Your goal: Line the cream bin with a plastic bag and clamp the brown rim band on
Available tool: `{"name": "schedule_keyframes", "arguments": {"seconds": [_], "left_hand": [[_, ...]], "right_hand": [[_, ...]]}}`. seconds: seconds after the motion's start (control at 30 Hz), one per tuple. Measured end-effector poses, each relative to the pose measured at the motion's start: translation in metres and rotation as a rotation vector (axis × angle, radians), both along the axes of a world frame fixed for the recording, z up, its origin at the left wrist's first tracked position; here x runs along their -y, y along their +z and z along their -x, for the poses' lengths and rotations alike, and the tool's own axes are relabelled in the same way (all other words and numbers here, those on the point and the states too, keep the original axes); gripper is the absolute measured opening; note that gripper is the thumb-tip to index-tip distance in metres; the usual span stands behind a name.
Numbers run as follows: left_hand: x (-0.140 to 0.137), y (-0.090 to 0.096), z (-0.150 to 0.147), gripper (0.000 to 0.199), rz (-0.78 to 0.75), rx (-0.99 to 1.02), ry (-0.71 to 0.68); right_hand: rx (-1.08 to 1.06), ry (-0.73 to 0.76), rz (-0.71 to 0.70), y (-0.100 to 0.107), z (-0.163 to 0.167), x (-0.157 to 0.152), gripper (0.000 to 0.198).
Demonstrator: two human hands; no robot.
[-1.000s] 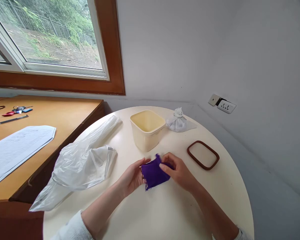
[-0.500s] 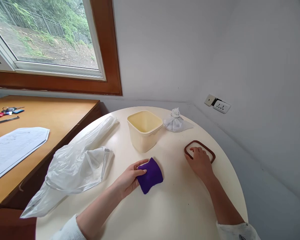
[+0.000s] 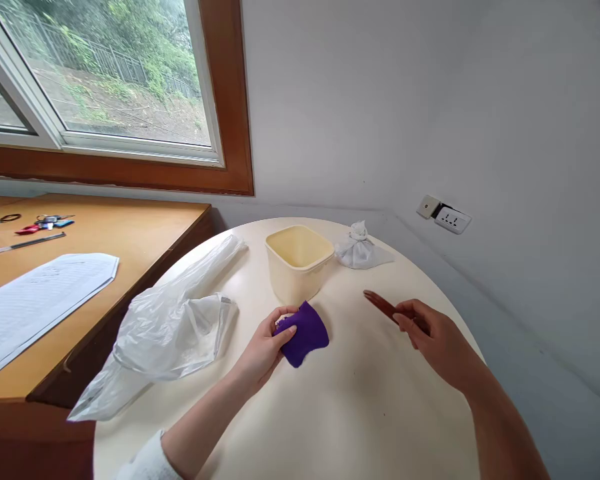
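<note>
Purple cloth (image 3: 309,337), one, above the round desk (image 3: 330,427): left hand (image 3: 264,348), fingers closed on its edge, seemingly so the rest fans out. Brown frame (image 3: 380,305), one, edge-on: right hand (image 3: 441,340), fingers pinching its near end, probably to hold it up. Also counted from where I stand: one cream tub (image 3: 294,281), one knotted white bag (image 3: 359,253), one plastic bag (image 3: 163,327).

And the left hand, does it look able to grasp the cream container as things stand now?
Probably not until it is freed: the left hand is near the cream container, but it already grips the purple cloth.
</note>
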State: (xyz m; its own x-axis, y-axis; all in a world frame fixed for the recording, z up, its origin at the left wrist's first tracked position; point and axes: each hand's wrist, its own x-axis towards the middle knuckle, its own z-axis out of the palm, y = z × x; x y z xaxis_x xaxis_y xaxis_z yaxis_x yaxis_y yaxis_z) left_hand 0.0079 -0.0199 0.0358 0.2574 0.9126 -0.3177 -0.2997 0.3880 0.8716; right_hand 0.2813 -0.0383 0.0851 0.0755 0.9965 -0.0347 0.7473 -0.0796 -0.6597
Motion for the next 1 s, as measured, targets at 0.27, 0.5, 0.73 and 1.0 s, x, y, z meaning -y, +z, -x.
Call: {"name": "schedule_keyframes", "arguments": {"seconds": [0.27,0.5,0.73,1.0], "left_hand": [[0.019,0.022,-0.021,0.031,-0.659,-0.435,0.183],[0.035,0.047,-0.015,0.040,-1.017,-0.582,-0.417],[0.021,0.038,-0.008,0.021,-0.525,-0.316,0.204],[0.023,0.020,-0.033,0.037,-0.023,-0.022,-0.027]], "right_hand": [[0.017,0.409,0.069,0.014,0.044,0.032,0.011],[0.151,0.515,-0.273,-0.013,0.063,0.027,0.014],[0.264,0.489,-0.470,-0.029,0.058,0.024,0.015],[0.281,0.612,-0.516,-0.033,0.069,0.023,0.014]]}}
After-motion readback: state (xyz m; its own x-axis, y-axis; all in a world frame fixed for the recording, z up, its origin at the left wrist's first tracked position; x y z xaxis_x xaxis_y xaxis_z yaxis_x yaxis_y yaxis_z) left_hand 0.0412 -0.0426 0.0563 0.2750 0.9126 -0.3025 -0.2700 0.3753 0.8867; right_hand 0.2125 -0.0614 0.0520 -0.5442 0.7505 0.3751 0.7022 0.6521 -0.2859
